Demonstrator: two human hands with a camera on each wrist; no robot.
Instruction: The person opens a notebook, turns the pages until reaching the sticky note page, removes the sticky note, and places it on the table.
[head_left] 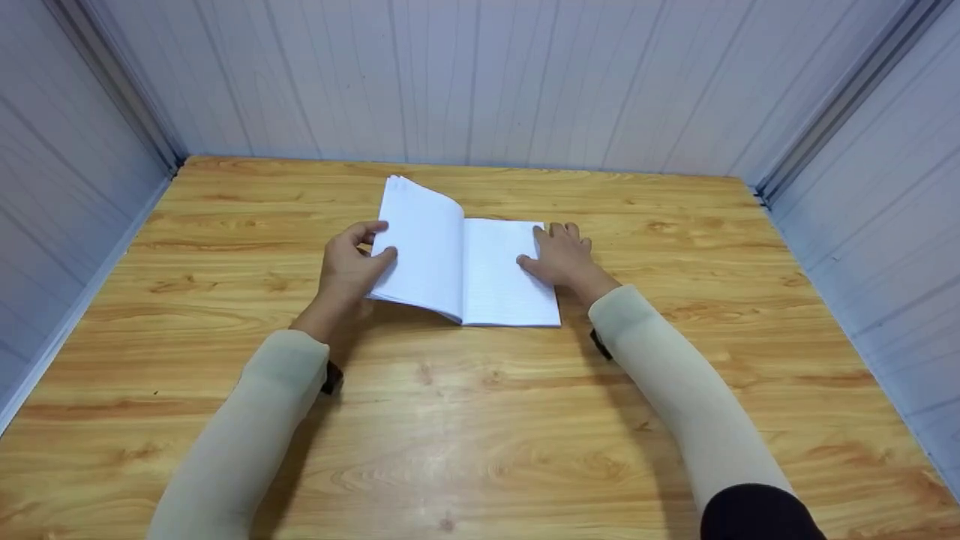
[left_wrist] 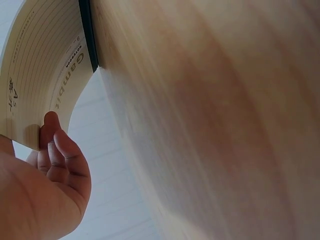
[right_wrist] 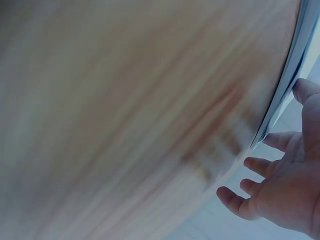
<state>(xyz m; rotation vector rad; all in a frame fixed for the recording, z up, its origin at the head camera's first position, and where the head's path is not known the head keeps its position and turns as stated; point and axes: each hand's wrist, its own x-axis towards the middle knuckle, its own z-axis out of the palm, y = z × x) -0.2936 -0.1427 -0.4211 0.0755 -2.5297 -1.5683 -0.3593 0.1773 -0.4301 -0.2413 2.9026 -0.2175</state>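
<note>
An opened notebook (head_left: 502, 292) with white lined pages lies on the wooden table. Its left part, cover and pages together, is raised off the table and bends at the spine. My left hand (head_left: 351, 262) grips the outer edge of that part, thumb on the page and fingers behind. In the left wrist view the cream cover (left_wrist: 45, 65) shows "Gambit NOTEBOOK" print, handwriting and a dark green spine strip. My right hand (head_left: 562, 255) rests at the right page's outer edge, thumb on the paper and fingers spread, some beyond the edge. In the right wrist view the notebook's edge (right_wrist: 280, 95) is beside the fingers.
The wood-grain table (head_left: 480, 420) extends around the notebook on all sides. Pale panel walls (head_left: 480, 82) stand at its back and both sides. Dark straps (head_left: 331, 377) show under the light sleeves at the wrists.
</note>
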